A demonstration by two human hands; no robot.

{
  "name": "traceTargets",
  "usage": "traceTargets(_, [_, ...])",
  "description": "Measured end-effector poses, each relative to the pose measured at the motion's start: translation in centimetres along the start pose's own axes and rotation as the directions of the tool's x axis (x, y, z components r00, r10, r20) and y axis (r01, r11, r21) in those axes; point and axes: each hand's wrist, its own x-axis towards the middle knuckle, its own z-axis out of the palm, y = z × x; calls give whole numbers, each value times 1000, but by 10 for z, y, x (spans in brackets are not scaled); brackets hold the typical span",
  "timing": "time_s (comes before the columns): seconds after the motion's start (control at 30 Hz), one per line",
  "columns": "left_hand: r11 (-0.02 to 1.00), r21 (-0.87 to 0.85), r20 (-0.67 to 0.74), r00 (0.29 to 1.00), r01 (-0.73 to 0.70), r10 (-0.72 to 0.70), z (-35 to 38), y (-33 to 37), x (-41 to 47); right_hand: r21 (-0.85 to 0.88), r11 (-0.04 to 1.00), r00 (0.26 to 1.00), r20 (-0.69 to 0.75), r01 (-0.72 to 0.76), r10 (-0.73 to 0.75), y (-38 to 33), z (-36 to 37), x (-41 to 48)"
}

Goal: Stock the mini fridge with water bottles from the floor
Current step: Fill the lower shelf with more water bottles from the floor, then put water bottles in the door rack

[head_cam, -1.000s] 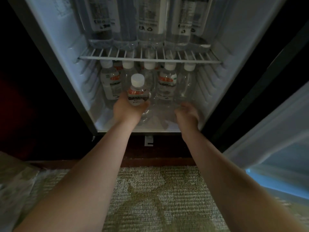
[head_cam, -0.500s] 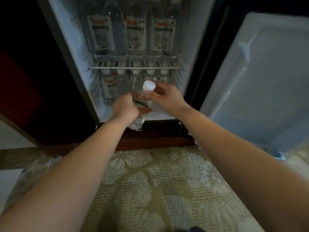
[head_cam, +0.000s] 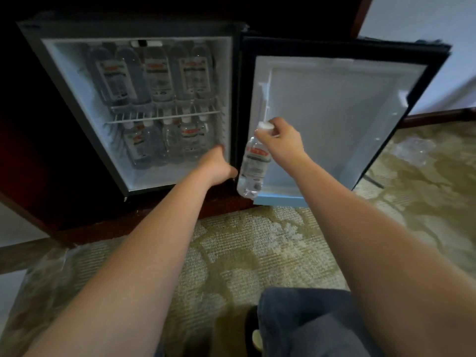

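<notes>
the right hand (head_cam: 283,144) pinches a clear plastic bottle (head_cam: 253,163) by its white cap, fingers curled round the neck. the bottle hangs nearly upright at the centre of the frame, in front of the hinge edge of the open door (head_cam: 334,112), outside the fridge (head_cam: 82,99). its body is ribbed and carries a red and white label. the left hand (head_cam: 217,163) sits just left of the bottle, at the lower right corner of the fridge opening, seen from the back; whether its fingers are curled or straight cannot be told.

the fridge, at upper left, is a dark box with a smooth white lining and ribbed side walls. one white wire shelf (head_cam: 164,116) splits it in two. above it stand tall bottles (head_cam: 157,73), five in the front row. below stand small bottles (head_cam: 189,140), with five white caps countable and any behind unclear. the door's inner panel is plain moulded white plastic.

a looped beige carpet (head_cam: 231,253) with a pale pattern fills the lower frame. crumpled clear wrap (head_cam: 412,148) lies on it at right. one blue denim knee (head_cam: 304,323) shows at the bottom.
</notes>
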Motion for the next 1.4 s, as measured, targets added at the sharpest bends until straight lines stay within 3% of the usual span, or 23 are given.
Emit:
traceTargets(0.17, [992, -123, 10, 1000, 20, -19, 22, 26, 10, -94, 994, 995, -88, -57, 49, 32, -22, -2])
traceTargets(0.33, [979, -204, -21, 1000, 14, -19, 46, 44, 29, -67, 989, 986, -101, -136, 129, 62, -19, 15])
traceTargets(0.63, [945, -326, -97, 995, -10, -23, 57, 44, 55, -10, 976, 976, 20, -216, 216, 92, 6, 39])
traceTargets(0.9, [883, -466, -36, 997, 45, -69, 54, 38, 60, 27, 964, 961, 90, -264, 260, 90, 15, 39])
traceTargets(1.13, [887, -451, 50, 994, 105, -92, 46, 40, 51, -6, 950, 940, 143, -311, 309, 80, 10, 37])
traceTargets(1.3, [935, -343, -19, 995, 89, -102, 35, 33, 38, -97, 976, 980, -60, -193, 188, 65, 1, 28])
traceTargets(1.4, [959, -267, -48, 993, 93, -110, 20, 26, 27, -211, 968, 988, -87, -140, 124, 50, -4, 19])
